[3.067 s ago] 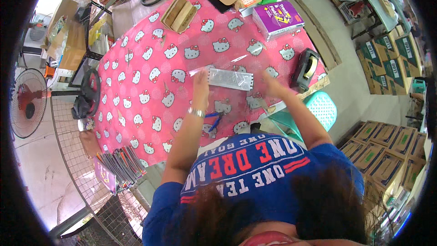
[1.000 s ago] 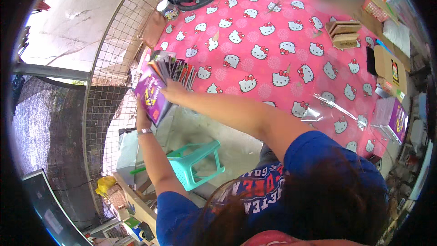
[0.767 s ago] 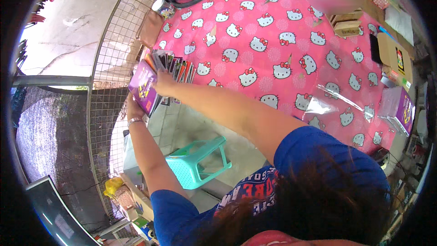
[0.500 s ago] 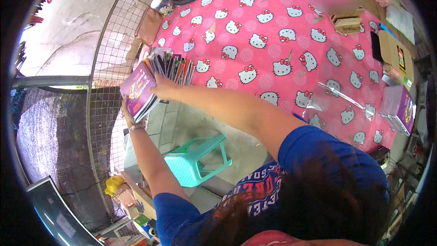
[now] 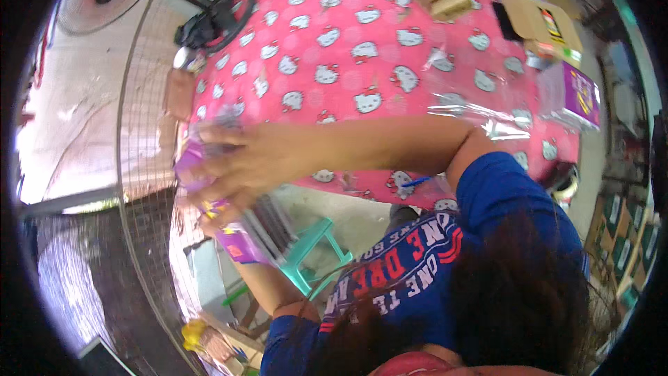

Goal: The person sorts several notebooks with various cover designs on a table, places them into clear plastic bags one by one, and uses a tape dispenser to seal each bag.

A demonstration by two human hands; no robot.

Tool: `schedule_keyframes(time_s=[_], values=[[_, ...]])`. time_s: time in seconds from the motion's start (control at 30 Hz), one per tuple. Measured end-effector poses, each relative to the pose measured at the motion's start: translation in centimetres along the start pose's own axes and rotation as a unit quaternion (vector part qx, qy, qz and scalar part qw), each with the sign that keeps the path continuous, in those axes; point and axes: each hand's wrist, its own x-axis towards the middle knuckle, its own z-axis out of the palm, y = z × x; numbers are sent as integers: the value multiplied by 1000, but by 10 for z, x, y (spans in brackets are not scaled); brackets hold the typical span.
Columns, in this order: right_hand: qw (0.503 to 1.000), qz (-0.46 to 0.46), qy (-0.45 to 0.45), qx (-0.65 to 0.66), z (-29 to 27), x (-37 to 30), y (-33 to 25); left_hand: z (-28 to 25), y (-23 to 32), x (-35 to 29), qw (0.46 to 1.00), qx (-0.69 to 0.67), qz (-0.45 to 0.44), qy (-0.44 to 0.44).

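Observation:
A stack of purple-covered notebooks (image 5: 240,244) is held off the left edge of the pink-covered table, its page edges facing me. My left hand (image 5: 214,221) grips the stack from below and the side, mostly hidden behind it. Across the upper part of the purple covers lies my right hand (image 5: 254,160), its fingers curled over them and smeared by motion. Just beyond my right fingers, a dark blurred bunch (image 5: 223,125) sits at the table's edge, partly covered by the hand.
A pink cartoon-cat tablecloth (image 5: 369,56) covers the table, with clear plastic wrap (image 5: 480,115) and a blue pen (image 5: 416,182) on it. Another purple notebook pack (image 5: 581,97) and an open carton (image 5: 539,21) stand right. A green stool (image 5: 316,251) is below; wire mesh (image 5: 142,111) runs left.
The purple notebooks have come nearer to me and turned, now showing their page edges. My right hand has moved across their covers. The view has shifted, showing more of the table's far end.

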Motion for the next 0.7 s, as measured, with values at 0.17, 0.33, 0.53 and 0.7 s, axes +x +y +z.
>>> schedule_keyframes(time_s=[0.17, 0.33, 0.53, 0.7], values=[[895, 308, -214, 242, -132, -130, -31, 123, -109, 47, 980, -42, -193, 19], [611, 758, 96, 209, -196, -248, -109, 147, -263, 70, 980, 122, -143, -70], [578, 762, 270, 116, -235, -324, -187, 238, -347, 71, 899, 159, -291, -286], [593, 794, 92, 100, -239, -388, -234, 194, -416, 56, 836, 289, -303, -354]])
